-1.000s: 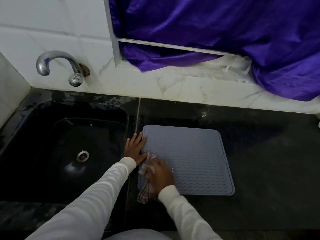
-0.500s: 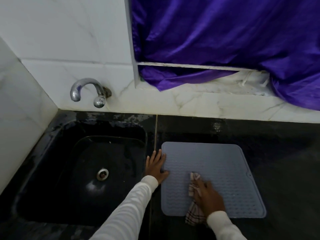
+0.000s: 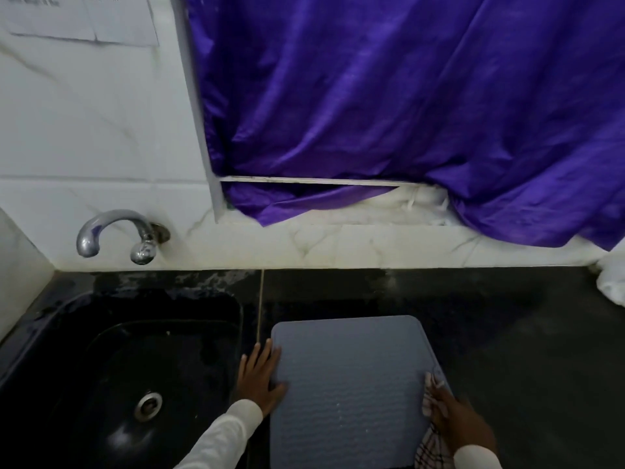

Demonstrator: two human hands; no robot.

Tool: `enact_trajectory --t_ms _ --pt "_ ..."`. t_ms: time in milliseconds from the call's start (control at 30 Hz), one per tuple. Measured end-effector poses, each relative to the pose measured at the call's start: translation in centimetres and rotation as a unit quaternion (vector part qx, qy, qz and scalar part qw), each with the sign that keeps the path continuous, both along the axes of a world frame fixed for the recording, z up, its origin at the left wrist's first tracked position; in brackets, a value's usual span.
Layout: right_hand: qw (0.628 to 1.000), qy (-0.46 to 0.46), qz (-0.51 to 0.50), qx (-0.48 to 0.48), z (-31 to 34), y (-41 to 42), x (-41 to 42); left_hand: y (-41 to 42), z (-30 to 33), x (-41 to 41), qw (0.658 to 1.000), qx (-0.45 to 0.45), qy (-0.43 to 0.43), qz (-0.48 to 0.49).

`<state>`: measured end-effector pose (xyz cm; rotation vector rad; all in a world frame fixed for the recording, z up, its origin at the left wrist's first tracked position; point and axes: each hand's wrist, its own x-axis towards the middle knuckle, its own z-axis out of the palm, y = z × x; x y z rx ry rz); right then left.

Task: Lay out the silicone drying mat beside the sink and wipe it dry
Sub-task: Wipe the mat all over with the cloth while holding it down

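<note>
Head: mat flat, lengthwise front-to-back

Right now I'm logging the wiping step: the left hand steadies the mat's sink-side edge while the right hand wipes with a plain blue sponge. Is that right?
Not quite. In the head view the right hand wipes with a checked cloth, not a plain blue sponge. The rest holds: the left hand rests flat on the sink-side edge of the mat.

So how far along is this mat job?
Laying out looks done: the grey ribbed silicone mat lies flat beside the black sink. Wiping is in hand: the left hand steadies its edge and the right hand presses a checked cloth there. Whether wet patches remain, I can't tell.
</note>
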<state>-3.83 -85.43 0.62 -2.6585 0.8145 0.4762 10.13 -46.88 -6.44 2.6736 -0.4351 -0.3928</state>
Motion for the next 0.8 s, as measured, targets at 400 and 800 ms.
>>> enact_trajectory --t_ms 400,800 --pt "0.999 0.021 -0.025 -0.002 1.2 -1.4 0.0 0.2 -0.4 0.0 1.000 -0.008 -0.003 0.004" --pt "0.964 -0.126 0.204 0.117 1.4 16.3 0.8 0.3 -1.1 -0.3 1.000 0.009 -0.022 0.006"
